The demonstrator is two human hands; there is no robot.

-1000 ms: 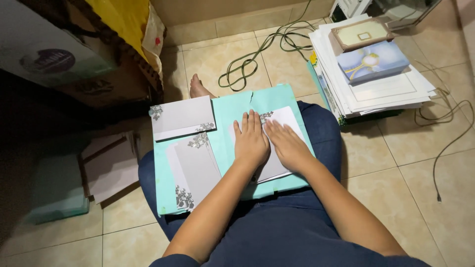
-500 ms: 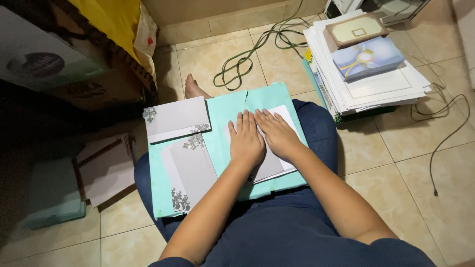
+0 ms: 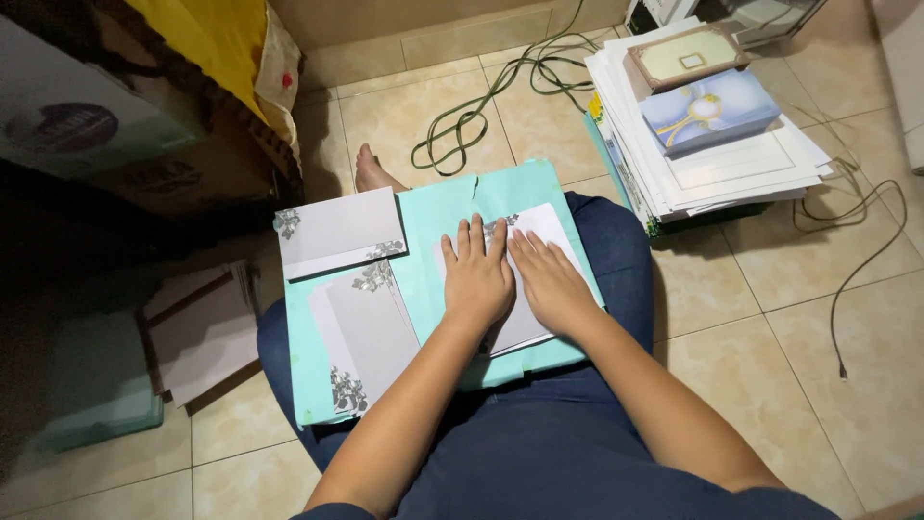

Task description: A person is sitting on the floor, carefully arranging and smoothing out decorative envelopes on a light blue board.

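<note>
Pressing flat on a white card, both hands lie palm down side by side; left hand with fingers straight and slightly spread, right hand with fingers straight, slightly spread, angled toward the left fingertips; index fingers near each other, contact between them cannot be told; nothing pinched. Card lies under both palms, its far edge and leaf-printed corner showing just beyond the fingertips; it rests on a teal board across the lap. Left of the left-hand fingers, on the same board: a grey card with leaf print, on a small stack; beyond it a grey envelope overhanging the board's far left corner. Beyond the right-hand fingertips, well apart on the tiled floor: a paper stack topped with a blue box and a cream framed card. Green cable coiled on the floor beyond the fingertips; bare foot just past the board's far edge.
</note>
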